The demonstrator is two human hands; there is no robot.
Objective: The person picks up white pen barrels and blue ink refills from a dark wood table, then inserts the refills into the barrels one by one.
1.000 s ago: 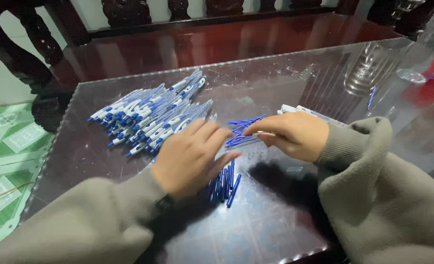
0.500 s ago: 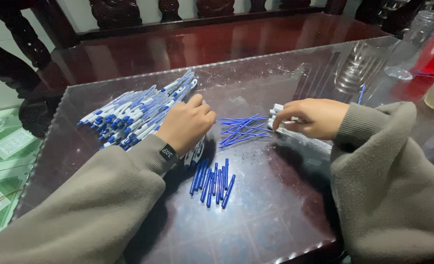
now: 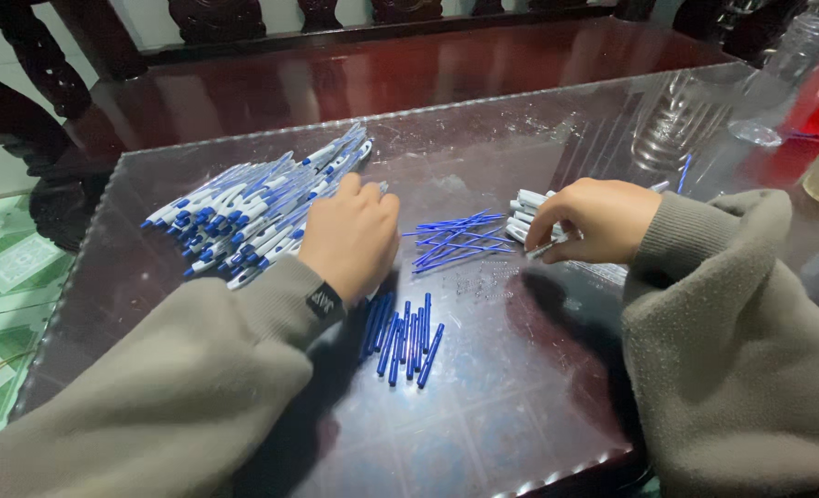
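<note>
- Pens, white with blue caps, lie heaped (image 3: 253,217) on the glass tabletop (image 3: 520,387); the left hand (image 3: 352,238) rests palm-down at the heap's near edge, fingers curled over it; whether it grasps a pen I cannot tell
- Right hand (image 3: 595,219) is pinched on a white barrel at a small stack of barrels (image 3: 529,217)
- Blue refills (image 3: 455,240) lie loosely crossed between the hands; blue caps (image 3: 405,337) lie in a row nearer the body
- Judgement: draw one barrel cleanly, keep the groups apart, and lift rather than drag so nothing rolls
</note>
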